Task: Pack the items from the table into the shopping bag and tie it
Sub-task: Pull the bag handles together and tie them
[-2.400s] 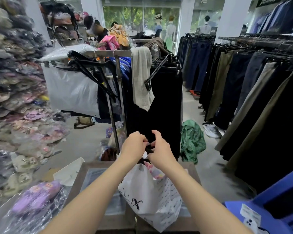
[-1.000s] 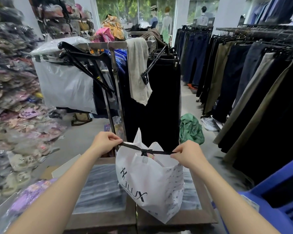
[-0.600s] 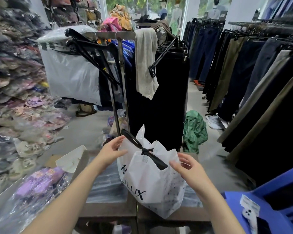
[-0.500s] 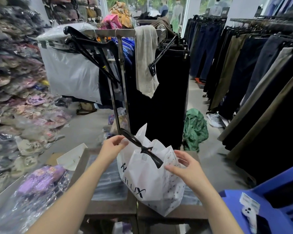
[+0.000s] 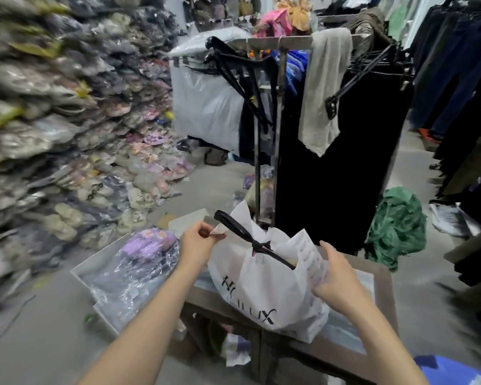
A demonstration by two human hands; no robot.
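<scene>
Bag packed and knotted, both hands at its edges.
The white shopping bag with black lettering (image 5: 261, 290) stands on the wooden-framed surface (image 5: 383, 295), at 6 o'clock in the view. Its black strap handles (image 5: 258, 245) are tied in a knot, so I judge the task almost finished; perhaps only tightening is left. The left hand (image 5: 197, 241) pinches the bag's top corner with its fingers, and the right hand (image 5: 336, 276) grips the bag's side. At 9 o'clock from the bag lies a clear packet of purple slippers (image 5: 147, 245). At 12 o'clock a rack of black clothes (image 5: 342, 162) stands close behind. Nothing blocks the hands.
</scene>
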